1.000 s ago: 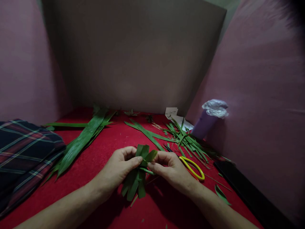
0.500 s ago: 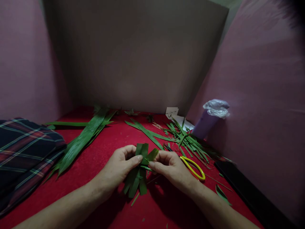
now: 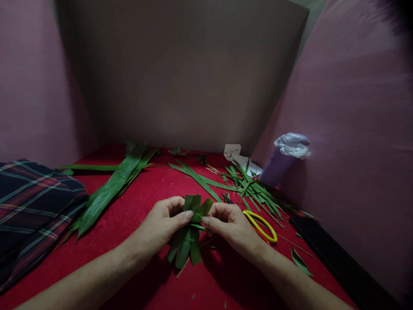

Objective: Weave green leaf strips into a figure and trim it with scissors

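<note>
Both my hands meet at the middle of a red cloth-covered table (image 3: pixel 135 202). My left hand (image 3: pixel 161 226) pinches a folded bundle of green leaf strips (image 3: pixel 189 234) from the left, thumb on top. My right hand (image 3: pixel 230 226) pinches the same bundle from the right, fingers curled around its upper folds. Loose strip ends fan downward below my fingers, and short folded tips stick up above them.
Yellow-handled scissors (image 3: pixel 263 224) lie just right of my right hand. Long leaves (image 3: pixel 109 189) lie at left, cut strips (image 3: pixel 251 189) at right. A purple cup with plastic wrap (image 3: pixel 284 159) stands at far right, plaid fabric (image 3: pixel 29 206) at left, and a cardboard panel (image 3: pixel 180 73) behind.
The upper folded leaf tip has been drawn in closer between my fingertips. My hands stay in nearly the same place.
</note>
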### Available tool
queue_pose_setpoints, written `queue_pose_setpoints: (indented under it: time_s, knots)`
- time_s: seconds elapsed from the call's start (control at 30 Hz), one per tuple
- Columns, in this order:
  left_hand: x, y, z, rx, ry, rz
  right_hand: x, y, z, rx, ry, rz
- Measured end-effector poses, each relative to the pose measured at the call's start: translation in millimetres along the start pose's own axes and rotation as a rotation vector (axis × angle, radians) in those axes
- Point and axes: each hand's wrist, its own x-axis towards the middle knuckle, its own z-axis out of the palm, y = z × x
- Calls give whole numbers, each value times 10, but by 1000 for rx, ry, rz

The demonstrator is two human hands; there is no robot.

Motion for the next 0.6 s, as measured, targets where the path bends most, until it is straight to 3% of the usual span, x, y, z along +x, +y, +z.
queue_pose_setpoints:
  time_s: [0.23,0.6]
  knots:
    - [-1,-19,-1,-2,-18,-9,-21,-3,17,-62,41,-10]
    - [31,-68,-38,-66,-18,-45,-31,-44,19,-27,1,-26]
